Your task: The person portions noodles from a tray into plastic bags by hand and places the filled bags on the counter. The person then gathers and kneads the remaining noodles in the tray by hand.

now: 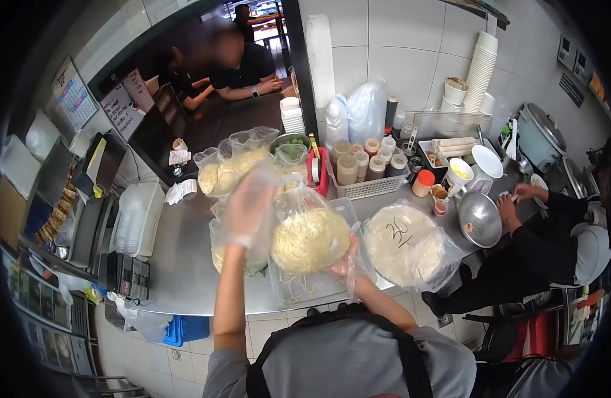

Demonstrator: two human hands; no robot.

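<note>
Head view: right hand (pixel 347 260) holds one noodle bag (pixel 308 240).

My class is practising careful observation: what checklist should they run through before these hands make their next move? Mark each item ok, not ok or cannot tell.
1. Right hand at the noodle bag's side: ok.
2. Left hand gripping something: cannot tell, it is blurred.
3. Tray beneath the noodle bag: ok.
4. No loose strands in the tray: not ok.
5. Noodle bag sealed: cannot tell.

Glossy clear plastic noodle bag (pixel 310 235), smooth metal counter (pixel 179 272), shiny metal bowl (pixel 476 211)
</note>
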